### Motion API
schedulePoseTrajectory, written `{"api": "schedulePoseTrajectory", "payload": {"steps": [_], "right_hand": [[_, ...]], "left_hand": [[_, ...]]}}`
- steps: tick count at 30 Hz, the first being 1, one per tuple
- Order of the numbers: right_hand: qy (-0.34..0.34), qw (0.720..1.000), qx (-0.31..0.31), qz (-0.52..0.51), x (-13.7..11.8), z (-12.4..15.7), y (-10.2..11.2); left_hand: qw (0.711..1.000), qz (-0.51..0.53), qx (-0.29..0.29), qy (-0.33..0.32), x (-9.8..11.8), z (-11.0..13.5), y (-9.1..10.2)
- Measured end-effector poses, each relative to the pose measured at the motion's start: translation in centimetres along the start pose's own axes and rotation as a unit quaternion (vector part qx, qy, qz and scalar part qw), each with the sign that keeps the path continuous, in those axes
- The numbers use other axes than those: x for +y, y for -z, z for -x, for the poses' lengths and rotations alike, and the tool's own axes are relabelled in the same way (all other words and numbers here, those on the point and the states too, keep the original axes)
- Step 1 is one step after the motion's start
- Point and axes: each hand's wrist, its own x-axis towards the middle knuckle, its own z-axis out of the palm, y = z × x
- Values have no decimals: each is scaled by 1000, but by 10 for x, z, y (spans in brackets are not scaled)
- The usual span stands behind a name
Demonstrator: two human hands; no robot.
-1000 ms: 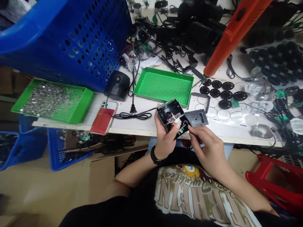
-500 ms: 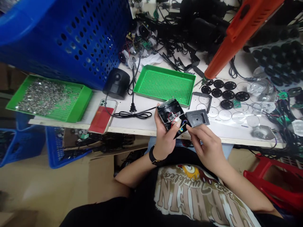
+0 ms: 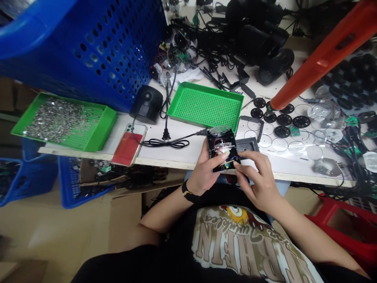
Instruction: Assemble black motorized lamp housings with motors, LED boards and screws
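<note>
Over the table's front edge, my left hand (image 3: 203, 173) is closed around a black plastic housing (image 3: 210, 139) with its inside facing up. Red wires, a white part and a small circuit board (image 3: 227, 165) show within it, and my left thumb presses near the board. A clear round lens (image 3: 219, 130) sits at the housing's far end, where a black cord (image 3: 191, 135) meets it. My right hand (image 3: 259, 177) has bent fingers closed on the housing's right side, beside the board; the exact contact is partly hidden. Behind those fingers lies a dark grey square cover (image 3: 247, 144).
An orange power screwdriver (image 3: 312, 74) hangs at the right above black slotted discs (image 3: 284, 119). A green tray (image 3: 206, 103) stands behind the housing; another green tray (image 3: 100, 133) holds small metal parts. A phone (image 3: 128, 147), a black cylindrical device (image 3: 146, 104) and a blue basket (image 3: 118, 51) are left.
The housing has turned more upright and moved slightly right in my left hand. My right fingers have shifted along its right side. The screwdriver has swung, its tip now further right over the discs.
</note>
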Motion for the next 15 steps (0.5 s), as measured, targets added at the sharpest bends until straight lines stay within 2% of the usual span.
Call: {"api": "schedulePoseTrajectory", "payload": {"steps": [4,7,9,11,13,15], "right_hand": [[-103,984,11,-143,7,4,0],[-158,966,62,-195,10,-2,3],[-128,975,92,-156,11,-11,6],[-46,989,99,-97,11,-24,9],[44,994,85,-54,12,-37,10],[102,993,53,-34,14,-47,11]], "left_hand": [[999,0,-31,40,-2,-4,3],[994,36,-64,75,-4,-5,5],[991,78,-58,95,-4,-5,4],[988,108,-45,104,-4,-5,2],[987,121,-40,98,-2,-4,-1],[986,138,-28,92,0,-4,-3]]}}
